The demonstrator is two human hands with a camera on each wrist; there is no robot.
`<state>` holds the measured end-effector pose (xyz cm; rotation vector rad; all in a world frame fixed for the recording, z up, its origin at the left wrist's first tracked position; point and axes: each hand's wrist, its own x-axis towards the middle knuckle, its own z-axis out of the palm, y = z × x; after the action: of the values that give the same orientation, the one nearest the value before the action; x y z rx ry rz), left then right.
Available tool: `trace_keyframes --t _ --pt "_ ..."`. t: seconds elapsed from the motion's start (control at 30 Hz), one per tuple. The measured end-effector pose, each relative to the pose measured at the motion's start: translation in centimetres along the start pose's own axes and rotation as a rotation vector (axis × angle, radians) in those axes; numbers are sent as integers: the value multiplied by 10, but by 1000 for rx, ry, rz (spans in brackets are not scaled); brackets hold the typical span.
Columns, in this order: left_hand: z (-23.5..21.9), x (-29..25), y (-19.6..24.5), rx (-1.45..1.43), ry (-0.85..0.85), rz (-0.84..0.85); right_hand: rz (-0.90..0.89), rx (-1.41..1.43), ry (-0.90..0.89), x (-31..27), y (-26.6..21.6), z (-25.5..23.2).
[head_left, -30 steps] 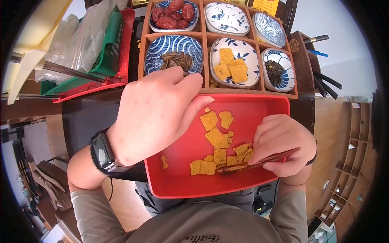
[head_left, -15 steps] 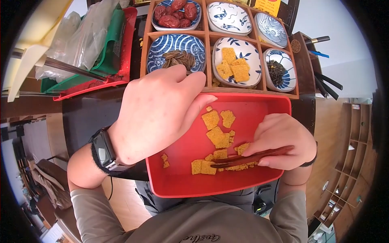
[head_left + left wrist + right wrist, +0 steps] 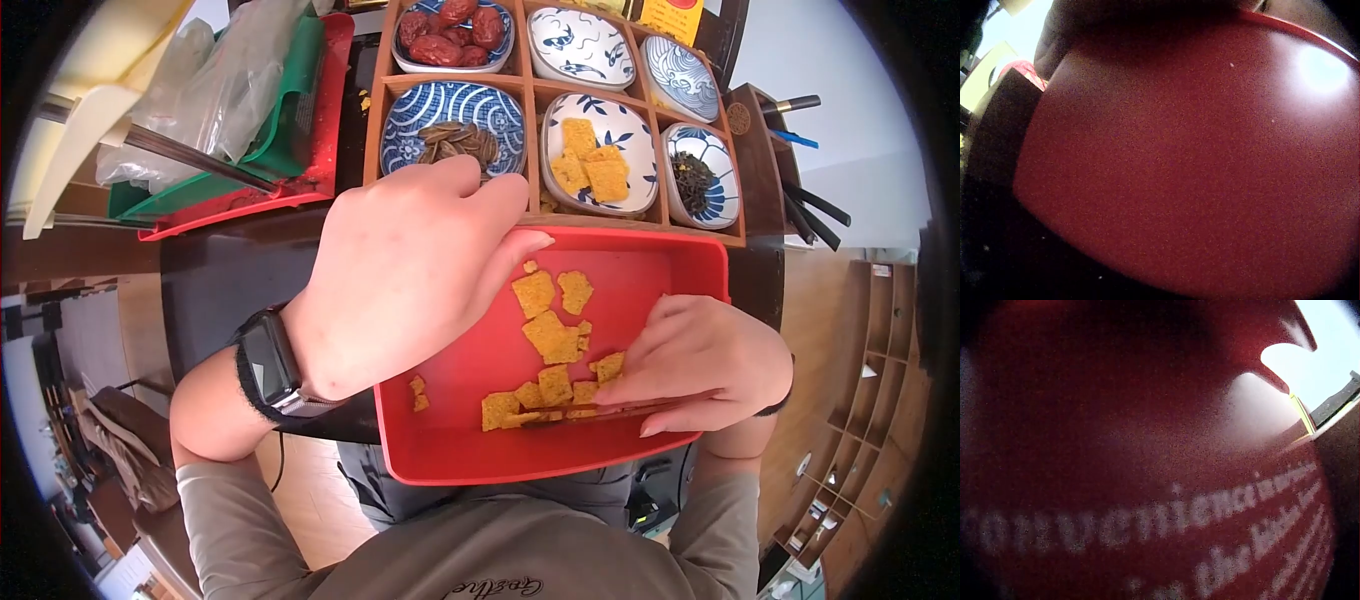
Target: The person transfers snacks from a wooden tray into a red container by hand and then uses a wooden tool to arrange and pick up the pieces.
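Observation:
Curled over the back left of a red box (image 3: 430,350), the left hand (image 3: 400,260) grips its rim, thumb along the back edge; its fingertips are hidden. The box's red surface (image 3: 1179,156) fills most of the left wrist view. Inside the box, the right hand (image 3: 705,365) holds a pair of dark reddish sticks (image 3: 640,408), nearly together, pointing left. Their far ends are low among square yellow crackers (image 3: 554,384); whether they pinch one, I cannot tell. More crackers (image 3: 550,338) and crumbs lie farther back. Printed red wall (image 3: 1135,444) fills the right wrist view.
Behind the box stands a wooden divided tray (image 3: 535,90) with patterned dishes of red dates (image 3: 437,49), seeds (image 3: 457,143), crackers (image 3: 606,173) and dark leaves (image 3: 692,183). Green and red bins (image 3: 290,120) with plastic bags are at left, a pen holder (image 3: 755,150) at right.
The sticks have swung lower and come closer together, and several front crackers have shifted. Box, tray and left hand appear slightly farther right in the head view; the left hand keeps its grip.

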<state>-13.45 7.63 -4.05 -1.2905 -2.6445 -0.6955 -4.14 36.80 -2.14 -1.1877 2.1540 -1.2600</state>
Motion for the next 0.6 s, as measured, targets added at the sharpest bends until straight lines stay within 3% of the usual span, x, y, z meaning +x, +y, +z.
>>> trace_keyframes --t 0.37,0.6 --pt "4 -3 -1 7 38 7 35 -72 -82 7 -6 0" --pt "4 -3 0 17 28 -6 0 -79 -34 7 3 6"
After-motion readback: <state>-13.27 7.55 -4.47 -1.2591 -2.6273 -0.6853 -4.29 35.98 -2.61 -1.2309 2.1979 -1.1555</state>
